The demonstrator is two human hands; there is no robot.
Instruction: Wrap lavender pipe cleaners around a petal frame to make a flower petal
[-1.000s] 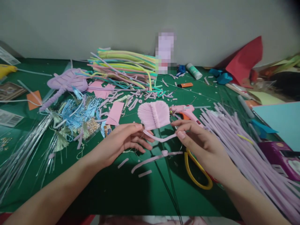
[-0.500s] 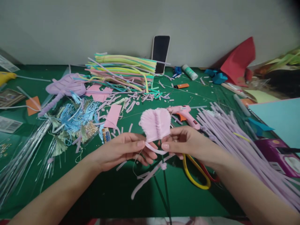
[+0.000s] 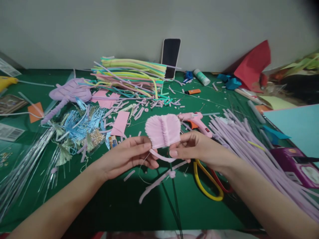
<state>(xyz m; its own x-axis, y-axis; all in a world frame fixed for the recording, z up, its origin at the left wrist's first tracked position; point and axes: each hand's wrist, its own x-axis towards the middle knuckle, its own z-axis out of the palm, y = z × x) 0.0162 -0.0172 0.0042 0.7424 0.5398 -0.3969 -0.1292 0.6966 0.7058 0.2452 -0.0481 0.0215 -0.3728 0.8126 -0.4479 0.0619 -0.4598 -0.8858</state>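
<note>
A pale pink fan-shaped pipe-cleaner piece [image 3: 162,131], with a ridge down its middle, is held upright between both hands. My left hand [image 3: 136,152] pinches its lower left corner, thumb in front. My right hand [image 3: 188,147] is closed on the lower right corner. A pink pipe-cleaner strip [image 3: 161,156] bows below the piece from one hand to the other. A thin dark green stem [image 3: 175,196] runs down from beneath it. On that stem a lilac pipe cleaner [image 3: 156,184] is knotted, its tail hanging to the left. A fine thread loops beside my left fingers.
Yellow-and-red-handled scissors [image 3: 208,186] lie beside my right wrist, with a pink glue gun [image 3: 196,121] behind. Lilac pipe cleaners [image 3: 249,156] spread on the right. Blue tassels [image 3: 82,116] lie left; a coloured pipe-cleaner bundle [image 3: 129,76] and a phone [image 3: 170,56] stand at the back.
Both hands have shifted slightly left with the pink piece. The knotted lilac pipe cleaner and stem have swung a little left and up too.
</note>
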